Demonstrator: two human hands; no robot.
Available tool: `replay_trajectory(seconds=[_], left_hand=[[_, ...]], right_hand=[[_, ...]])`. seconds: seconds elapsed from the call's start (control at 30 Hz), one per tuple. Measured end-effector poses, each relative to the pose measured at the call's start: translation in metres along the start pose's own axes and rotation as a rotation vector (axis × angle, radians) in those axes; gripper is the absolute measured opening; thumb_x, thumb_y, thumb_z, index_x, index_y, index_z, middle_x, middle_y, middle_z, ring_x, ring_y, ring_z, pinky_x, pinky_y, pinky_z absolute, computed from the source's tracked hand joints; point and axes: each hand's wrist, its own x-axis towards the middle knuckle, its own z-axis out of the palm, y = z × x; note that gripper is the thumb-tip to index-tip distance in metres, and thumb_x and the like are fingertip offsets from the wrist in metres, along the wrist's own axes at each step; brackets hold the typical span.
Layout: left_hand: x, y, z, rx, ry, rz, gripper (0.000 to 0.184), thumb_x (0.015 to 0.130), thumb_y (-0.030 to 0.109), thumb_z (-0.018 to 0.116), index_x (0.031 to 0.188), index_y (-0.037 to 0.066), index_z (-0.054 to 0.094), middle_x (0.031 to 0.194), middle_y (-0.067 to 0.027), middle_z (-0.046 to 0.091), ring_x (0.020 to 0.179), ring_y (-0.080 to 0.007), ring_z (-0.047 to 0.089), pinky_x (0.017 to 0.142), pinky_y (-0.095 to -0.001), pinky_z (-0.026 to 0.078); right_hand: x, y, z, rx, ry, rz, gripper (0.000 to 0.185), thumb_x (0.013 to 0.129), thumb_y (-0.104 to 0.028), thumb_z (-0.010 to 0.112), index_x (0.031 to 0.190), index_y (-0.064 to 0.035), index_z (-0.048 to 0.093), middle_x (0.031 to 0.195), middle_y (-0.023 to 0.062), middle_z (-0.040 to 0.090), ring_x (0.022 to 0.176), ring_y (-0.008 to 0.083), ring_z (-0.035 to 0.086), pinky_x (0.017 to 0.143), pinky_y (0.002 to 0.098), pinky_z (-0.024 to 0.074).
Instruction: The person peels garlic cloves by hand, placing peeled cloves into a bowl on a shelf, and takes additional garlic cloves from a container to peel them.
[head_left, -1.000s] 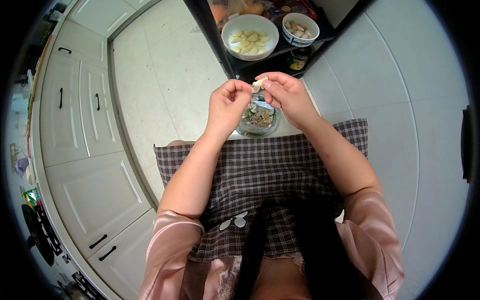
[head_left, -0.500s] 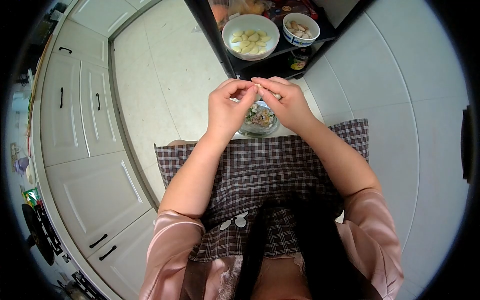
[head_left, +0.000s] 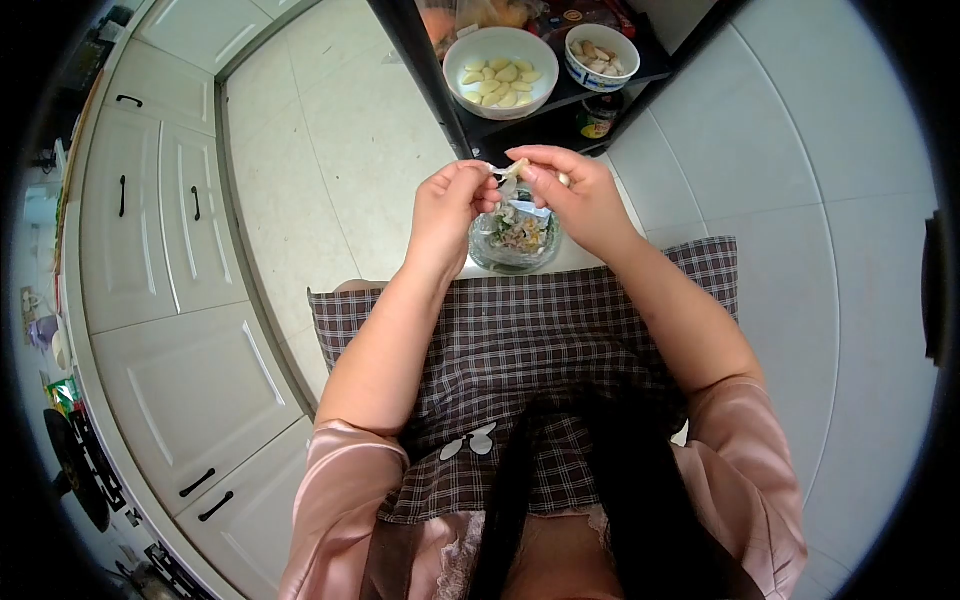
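In the head view my left hand (head_left: 445, 207) pinches one end of a thin pale strip of garlic skin (head_left: 501, 171). The strip stretches across to a garlic clove (head_left: 519, 167), which the thumb and fingertips of my right hand (head_left: 583, 200) grip. A second small pale piece (head_left: 564, 180) shows between the fingers of that hand. Both hands are above a clear, bag-like container (head_left: 486, 252) of mixed food scraps (head_left: 522, 232). A white bowl (head_left: 455, 88) with several peeled cloves (head_left: 507, 74) and a smaller patterned bowl (head_left: 603, 86) with unpeeled cloves (head_left: 598, 60) stand beyond them.
Both bowls rest on a black shelf rack (head_left: 545, 103), with a dark jar (head_left: 597, 118) on the level below. White cabinets (head_left: 190, 400) line the left side, and a tiled wall (head_left: 770, 180) rises at the right. A checked apron (head_left: 540, 325) covers my lap.
My hands have drawn slightly apart, and a strip of skin now stretches between them. My left hand has turned, its fingers curling in more. More of the scrap container shows.
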Motion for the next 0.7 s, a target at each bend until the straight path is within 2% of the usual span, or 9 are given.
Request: replay_trajectory(seconds=[0.1, 0.2, 0.27, 0.37, 0.6, 0.67, 0.7], left_hand=[[0.001, -0.001, -0.003, -0.077, -0.017, -0.031, 0.018, 0.086, 0.015, 0.051, 0.092, -0.001, 0.058, 0.078, -0.0061, 0.058, 0.066, -0.0131, 0.053, 0.064, -0.0247, 0.045], [-0.001, 0.001, -0.002, -0.082, -0.037, -0.017, 0.020, 0.086, 0.017, 0.050, 0.094, 0.000, 0.057, 0.080, -0.0061, 0.059, 0.069, -0.0140, 0.055, 0.065, -0.0248, 0.045], [-0.007, 0.011, 0.006, -0.053, -0.054, -0.043, 0.018, 0.086, 0.018, 0.055, 0.093, 0.001, 0.059, 0.082, -0.0048, 0.061, 0.072, -0.0130, 0.057, 0.066, -0.0238, 0.045], [-0.006, 0.004, 0.003, 0.093, -0.130, -0.014, 0.018, 0.086, 0.018, 0.059, 0.093, 0.002, 0.062, 0.082, -0.0036, 0.063, 0.072, -0.0115, 0.058, 0.067, -0.0228, 0.046], [-0.006, 0.002, 0.002, 0.091, -0.120, 0.055, 0.019, 0.087, 0.015, 0.059, 0.099, 0.000, 0.064, 0.080, -0.0046, 0.064, 0.071, -0.0094, 0.057, 0.066, -0.0219, 0.046], [-0.008, 0.000, 0.005, 0.284, -0.093, 0.198, 0.021, 0.088, 0.014, 0.058, 0.100, -0.002, 0.063, 0.081, -0.0049, 0.064, 0.071, -0.0089, 0.056, 0.066, -0.0216, 0.046], [-0.007, -0.002, 0.005, 0.284, -0.094, 0.198, 0.021, 0.088, 0.014, 0.058, 0.100, -0.002, 0.063, 0.081, -0.0049, 0.064, 0.071, -0.0089, 0.056, 0.066, -0.0216, 0.046]], right_hand=[[0.001, 0.001, -0.002, 0.048, 0.010, 0.005, 0.022, 0.087, -0.011, 0.056, 0.106, -0.0023, 0.063, 0.086, 0.0036, 0.060, 0.069, 0.0071, 0.052, 0.062, 0.0217, 0.0440], [0.002, 0.006, -0.002, -0.023, -0.009, -0.091, 0.022, 0.086, -0.010, 0.056, 0.105, -0.0020, 0.063, 0.088, 0.0050, 0.059, 0.074, 0.0094, 0.055, 0.067, 0.0223, 0.0447], [0.005, 0.011, -0.002, -0.146, 0.002, -0.300, 0.021, 0.086, -0.009, 0.057, 0.105, -0.0016, 0.063, 0.090, 0.0064, 0.059, 0.079, 0.0115, 0.056, 0.071, 0.0232, 0.0446], [0.003, 0.007, -0.003, -0.179, 0.003, -0.253, 0.021, 0.085, -0.008, 0.057, 0.104, -0.0004, 0.063, 0.088, 0.0072, 0.060, 0.081, 0.0128, 0.056, 0.073, 0.0239, 0.0445], [0.002, 0.012, 0.000, -0.019, 0.046, -0.142, 0.021, 0.082, -0.006, 0.061, 0.102, 0.0001, 0.063, 0.089, 0.0057, 0.061, 0.081, 0.0115, 0.057, 0.073, 0.0234, 0.0450], [0.002, 0.013, 0.001, 0.054, 0.045, -0.081, 0.020, 0.079, -0.006, 0.065, 0.098, 0.0001, 0.063, 0.089, 0.0051, 0.062, 0.081, 0.0107, 0.057, 0.072, 0.0239, 0.0457], [0.002, 0.012, 0.002, 0.054, 0.045, -0.081, 0.020, 0.079, -0.006, 0.065, 0.098, 0.0001, 0.063, 0.089, 0.0051, 0.062, 0.081, 0.0107, 0.057, 0.072, 0.0239, 0.0457]])
